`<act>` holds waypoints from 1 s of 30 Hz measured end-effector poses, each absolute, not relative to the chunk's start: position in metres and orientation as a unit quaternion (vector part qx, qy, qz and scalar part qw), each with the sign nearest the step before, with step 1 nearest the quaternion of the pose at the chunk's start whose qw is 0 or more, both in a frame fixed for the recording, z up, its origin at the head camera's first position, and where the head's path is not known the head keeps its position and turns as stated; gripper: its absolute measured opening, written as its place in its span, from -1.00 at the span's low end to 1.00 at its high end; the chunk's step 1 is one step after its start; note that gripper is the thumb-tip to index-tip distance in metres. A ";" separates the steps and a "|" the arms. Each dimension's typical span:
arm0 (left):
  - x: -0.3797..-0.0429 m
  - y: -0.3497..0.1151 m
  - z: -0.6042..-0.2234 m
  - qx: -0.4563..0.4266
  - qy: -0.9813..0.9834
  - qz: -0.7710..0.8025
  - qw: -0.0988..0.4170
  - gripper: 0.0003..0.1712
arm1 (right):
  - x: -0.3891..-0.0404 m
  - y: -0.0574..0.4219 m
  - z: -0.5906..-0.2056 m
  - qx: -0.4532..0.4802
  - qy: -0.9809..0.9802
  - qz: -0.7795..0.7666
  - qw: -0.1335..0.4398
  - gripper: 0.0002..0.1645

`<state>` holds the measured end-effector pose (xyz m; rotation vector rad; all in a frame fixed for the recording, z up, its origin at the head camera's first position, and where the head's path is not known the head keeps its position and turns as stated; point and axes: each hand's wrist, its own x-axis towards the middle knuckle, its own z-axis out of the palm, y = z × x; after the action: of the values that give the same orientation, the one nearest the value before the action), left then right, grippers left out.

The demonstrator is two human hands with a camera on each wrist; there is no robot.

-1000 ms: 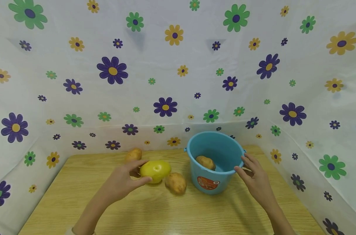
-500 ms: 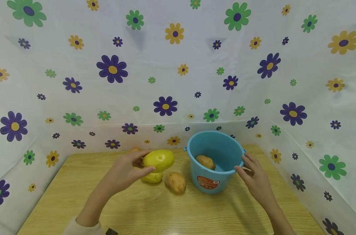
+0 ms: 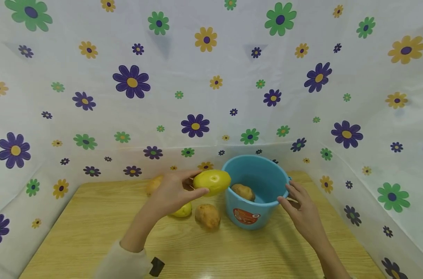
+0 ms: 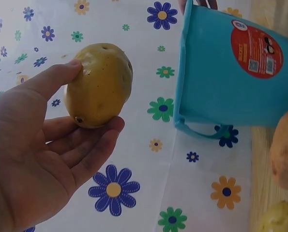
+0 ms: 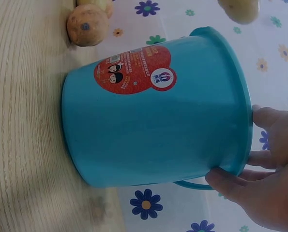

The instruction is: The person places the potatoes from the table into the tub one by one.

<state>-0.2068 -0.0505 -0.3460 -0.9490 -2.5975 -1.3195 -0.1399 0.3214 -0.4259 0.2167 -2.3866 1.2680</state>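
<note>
Since the left hand [image 3: 173, 193] pinches the yellow potato [image 3: 212, 182] by one side, a high, gentle path should clear the blue bucket [image 3: 240, 204], gripped by the right hand [image 3: 303, 213].

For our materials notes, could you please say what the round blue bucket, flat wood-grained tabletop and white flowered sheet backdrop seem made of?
Round blue bucket: likely moulded plastic, smooth; even colour and slight sheen suggest it.
Flat wood-grained tabletop: wood or printed laminate, satin; visible grain fits both.
White flowered backdrop: plastic sheet or coated cloth; faint sheen and creases leave it open.
</note>
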 end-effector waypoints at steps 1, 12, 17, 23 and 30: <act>-0.208 -0.046 -0.345 -0.315 -0.843 -0.434 0.037 -0.36 | -0.140 0.321 -0.426 0.078 -0.859 0.458 0.213 -0.32; -0.214 0.011 -0.346 -0.318 -0.840 -0.439 0.025 -0.44 | -0.140 0.320 -0.426 0.083 -0.856 0.461 0.217 -0.33; -0.214 0.035 -0.348 -0.294 -0.853 -0.431 0.019 -0.35 | -0.139 0.321 -0.426 0.086 -0.854 0.463 0.219 -0.33; -0.217 0.060 -0.356 -0.278 -0.859 -0.430 0.014 -0.38 | -0.140 0.321 -0.427 0.089 -0.853 0.464 0.221 -0.34; -0.219 0.086 -0.363 -0.275 -0.864 -0.421 0.030 -0.41 | -0.140 0.322 -0.428 0.093 -0.854 0.456 0.231 -0.35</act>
<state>-0.2188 0.0857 -0.3635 -0.8466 -2.6632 -1.2994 -0.1401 0.3217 -0.4278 0.2561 -2.3490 1.2539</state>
